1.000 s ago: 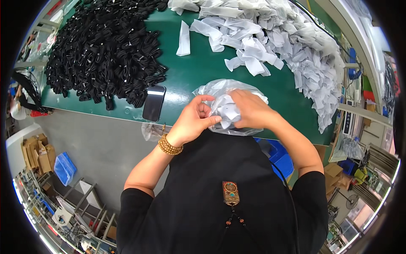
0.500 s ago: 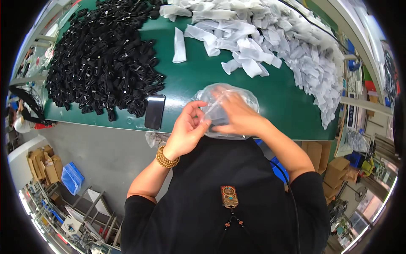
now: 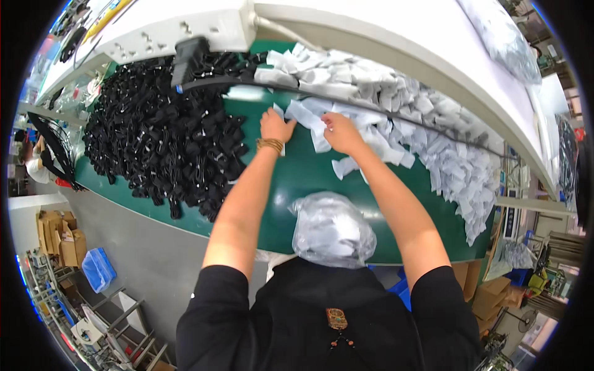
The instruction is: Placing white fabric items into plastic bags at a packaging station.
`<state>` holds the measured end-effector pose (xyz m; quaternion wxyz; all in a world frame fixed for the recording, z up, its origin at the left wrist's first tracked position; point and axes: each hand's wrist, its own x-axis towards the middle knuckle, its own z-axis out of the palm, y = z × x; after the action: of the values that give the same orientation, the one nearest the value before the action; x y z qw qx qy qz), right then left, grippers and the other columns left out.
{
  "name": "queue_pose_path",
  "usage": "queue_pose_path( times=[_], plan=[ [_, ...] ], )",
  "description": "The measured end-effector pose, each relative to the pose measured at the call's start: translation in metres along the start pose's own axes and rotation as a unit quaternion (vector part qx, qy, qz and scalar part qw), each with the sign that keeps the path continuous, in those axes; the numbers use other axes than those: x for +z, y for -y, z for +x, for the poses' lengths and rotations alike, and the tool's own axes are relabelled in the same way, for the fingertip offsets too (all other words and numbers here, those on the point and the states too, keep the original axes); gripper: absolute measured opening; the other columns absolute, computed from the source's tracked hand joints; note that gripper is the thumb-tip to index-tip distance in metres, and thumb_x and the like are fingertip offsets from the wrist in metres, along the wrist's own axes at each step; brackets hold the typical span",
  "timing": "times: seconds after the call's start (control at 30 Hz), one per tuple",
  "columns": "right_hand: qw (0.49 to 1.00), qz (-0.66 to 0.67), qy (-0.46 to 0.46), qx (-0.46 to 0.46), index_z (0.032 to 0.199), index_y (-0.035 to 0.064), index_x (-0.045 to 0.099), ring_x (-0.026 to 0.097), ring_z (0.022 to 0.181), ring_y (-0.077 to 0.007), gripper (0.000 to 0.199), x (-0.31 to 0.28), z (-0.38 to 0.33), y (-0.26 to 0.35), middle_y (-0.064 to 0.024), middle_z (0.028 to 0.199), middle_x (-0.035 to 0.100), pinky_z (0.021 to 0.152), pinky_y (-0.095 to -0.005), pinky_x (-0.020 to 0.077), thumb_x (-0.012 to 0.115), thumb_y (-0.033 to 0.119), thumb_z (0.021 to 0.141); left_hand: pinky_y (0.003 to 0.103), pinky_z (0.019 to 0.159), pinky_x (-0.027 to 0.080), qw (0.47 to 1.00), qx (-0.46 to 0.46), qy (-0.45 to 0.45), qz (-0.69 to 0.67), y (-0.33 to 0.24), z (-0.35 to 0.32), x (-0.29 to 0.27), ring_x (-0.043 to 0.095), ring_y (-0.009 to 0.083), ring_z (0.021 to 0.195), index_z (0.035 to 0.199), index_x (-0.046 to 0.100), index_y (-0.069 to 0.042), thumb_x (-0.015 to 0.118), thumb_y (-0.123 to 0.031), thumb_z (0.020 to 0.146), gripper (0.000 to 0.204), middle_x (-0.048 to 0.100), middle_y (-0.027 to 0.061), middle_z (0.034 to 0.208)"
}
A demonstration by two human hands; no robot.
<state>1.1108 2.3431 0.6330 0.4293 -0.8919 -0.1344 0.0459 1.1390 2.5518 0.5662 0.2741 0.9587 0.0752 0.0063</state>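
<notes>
Both hands reach across the green tabletop (image 3: 297, 185) into the white bags (image 3: 371, 123): left hand (image 3: 276, 125) open on one, right hand (image 3: 341, 131) pinching another; lifting one free seems next.

Small white packets (image 3: 396, 117) lie heaped loosely across the green table's far right side.

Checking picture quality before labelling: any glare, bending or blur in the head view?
Head view: glare patches on the green table and the clear bag; straight shelf edges bow toward the rim; corners black; both the left hand and right hand look sharp.
</notes>
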Motion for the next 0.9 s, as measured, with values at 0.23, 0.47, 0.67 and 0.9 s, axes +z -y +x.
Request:
queue_pose_path(
  times=[0.23,0.47,0.67,0.9],
  plan=[
    [0.976,-0.208,0.038,0.048,0.114,0.0047,0.056,0.057,0.097,-0.0431,0.036,0.029,0.043,-0.045,-0.0254,0.116,0.049,0.083,-0.0493,0.0471,0.053,0.007,0.078,0.049,0.089,0.043,0.985,-0.150,0.040,-0.079,-0.023,0.049,0.030,0.054,0.0422,0.101,0.108,0.050,0.009,0.048,-0.032,0.085,0.047,0.056,0.0262,0.105],
    [0.974,-0.179,0.133,0.043,0.107,0.0042,0.059,0.056,0.092,-0.0426,0.037,0.020,0.033,-0.039,-0.0237,0.101,0.054,0.083,-0.0465,0.0465,0.063,0.016,0.073,0.047,0.089,0.045,0.980,-0.194,0.014,-0.034,-0.046,0.049,0.039,0.053,0.0439,0.102,0.108,0.049,0.007,0.066,-0.029,0.077,0.050,0.054,0.0291,0.108],
    [0.984,-0.158,0.005,0.078,0.090,0.0020,0.059,0.056,0.086,-0.0395,0.032,0.038,0.023,-0.039,-0.0211,0.092,0.056,0.078,-0.0461,0.0456,0.071,0.024,0.070,0.045,0.084,0.049,0.985,-0.115,0.071,-0.106,-0.010,0.021,0.011,0.059,0.0427,0.096,0.100,0.056,0.007,0.068,-0.028,0.073,0.046,0.060,0.0302,0.099],
    [0.977,0.049,-0.050,0.199,0.104,0.0035,0.050,0.059,0.090,-0.0407,0.048,0.080,0.020,-0.059,-0.0226,0.102,0.059,0.078,-0.0442,0.0474,0.073,0.023,0.067,0.036,0.083,0.049,0.845,-0.203,0.139,-0.476,-0.034,-0.019,0.011,0.062,0.0258,0.097,0.102,0.056,0.003,0.068,-0.020,0.078,0.035,0.064,0.0182,0.096]
  ],
)
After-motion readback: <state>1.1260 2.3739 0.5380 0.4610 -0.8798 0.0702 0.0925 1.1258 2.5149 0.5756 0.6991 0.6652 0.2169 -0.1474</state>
